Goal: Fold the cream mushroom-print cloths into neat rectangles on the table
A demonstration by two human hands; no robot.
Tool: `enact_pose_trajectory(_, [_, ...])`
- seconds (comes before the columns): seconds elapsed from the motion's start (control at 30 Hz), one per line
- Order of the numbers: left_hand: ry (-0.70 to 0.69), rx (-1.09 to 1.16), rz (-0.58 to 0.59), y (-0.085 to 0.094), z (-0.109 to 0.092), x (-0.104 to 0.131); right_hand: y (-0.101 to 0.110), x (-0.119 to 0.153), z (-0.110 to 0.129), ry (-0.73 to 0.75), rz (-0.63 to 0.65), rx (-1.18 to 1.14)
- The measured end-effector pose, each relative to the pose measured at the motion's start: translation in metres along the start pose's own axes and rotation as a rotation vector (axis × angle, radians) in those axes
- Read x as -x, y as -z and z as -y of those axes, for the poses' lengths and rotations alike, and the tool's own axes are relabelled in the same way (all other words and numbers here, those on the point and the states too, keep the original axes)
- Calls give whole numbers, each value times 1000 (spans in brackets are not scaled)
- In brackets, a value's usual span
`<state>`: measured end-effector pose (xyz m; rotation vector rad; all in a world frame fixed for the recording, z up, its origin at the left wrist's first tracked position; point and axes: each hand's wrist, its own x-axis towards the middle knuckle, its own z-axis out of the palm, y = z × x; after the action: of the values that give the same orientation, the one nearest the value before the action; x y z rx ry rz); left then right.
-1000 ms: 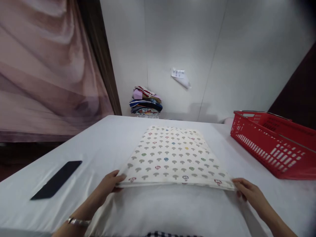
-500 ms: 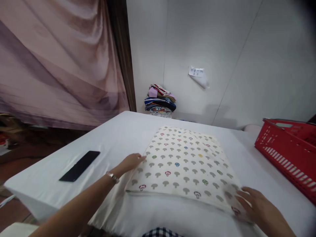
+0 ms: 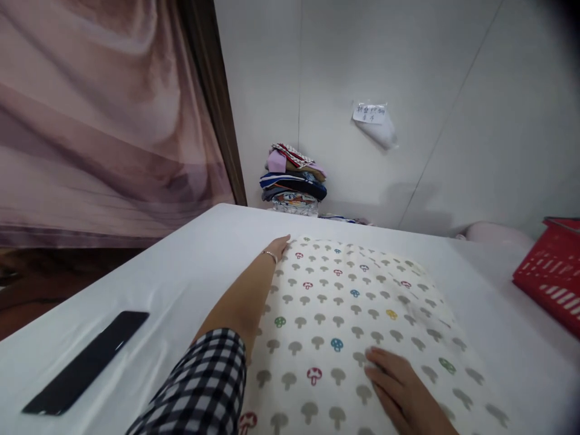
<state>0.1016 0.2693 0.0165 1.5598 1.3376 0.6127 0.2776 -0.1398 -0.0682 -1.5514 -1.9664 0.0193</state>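
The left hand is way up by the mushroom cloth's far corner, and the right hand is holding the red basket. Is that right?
Not quite: the right hand isn't holding the red basket. The head view shows that hand open, on or just above the mushroom cloth, apart from the basket. The left hand is by the far corner.

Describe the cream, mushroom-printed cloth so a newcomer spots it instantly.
Start at the big white table. Between the flat black rectangular slab and the red perforated plastic basket, find the cream, mushroom-printed cloth. Unlike those plain neighbours, it carries rows of grey mushrooms with some coloured ones.
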Motion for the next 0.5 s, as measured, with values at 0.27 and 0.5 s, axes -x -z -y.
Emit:
enact_pose_trajectory(0.27, [-160,-224,-217,-11,17,-20,2,-5,0,38,27,37])
enact_pose_trajectory(0.5, [-372,-484,-183,-18,17,10,3,-4,3,23,14,30])
